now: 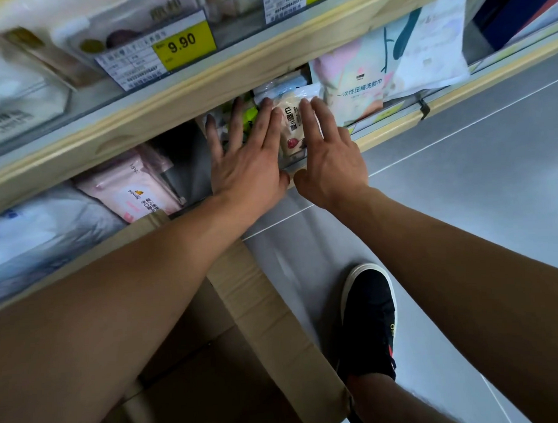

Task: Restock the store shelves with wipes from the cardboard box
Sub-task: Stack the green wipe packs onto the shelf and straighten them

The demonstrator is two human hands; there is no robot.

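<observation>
A cream pack of wipes with dark lettering stands on the lower shelf, just under the wooden shelf board above. My left hand lies flat with straight spread fingers against the pack's left side and the green packs beside it. On the pack's right side my right hand presses with straight fingers. The open cardboard box sits on the floor below my arms; its inside is dark and mostly hidden by my left forearm.
Pink wipe packs and white-blue packs fill the shelf at left. Larger pastel towel packs stand at right. A yellow 9.90 price tag hangs on the upper shelf edge. My black shoe stands on the grey floor by the box.
</observation>
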